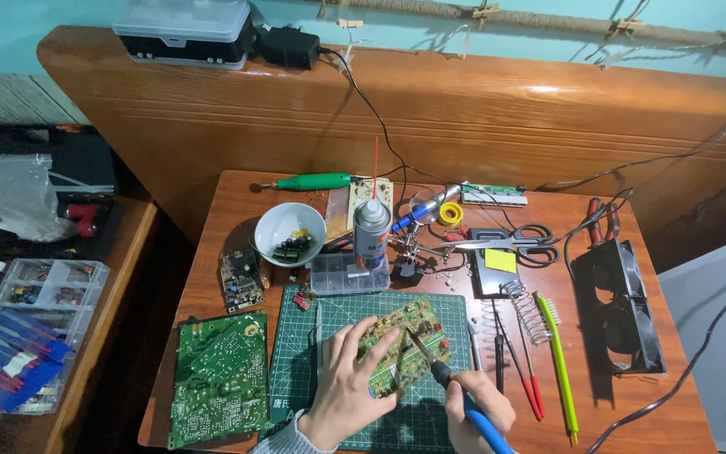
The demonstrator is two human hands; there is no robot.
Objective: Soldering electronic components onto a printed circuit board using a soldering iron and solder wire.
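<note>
One head-worn camera looks steeply down and forward over a small wooden table [623, 395], from close above the person's own hands at the bottom edge. It faces a wooden headboard [481, 109] and teal wall [10, 42] beyond. No second view exists.

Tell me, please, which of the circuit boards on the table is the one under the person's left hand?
The small board lying on the green cutting mat, pressed by the left hand. The large green board and the small dark board lie untouched, left of the mat.
</note>
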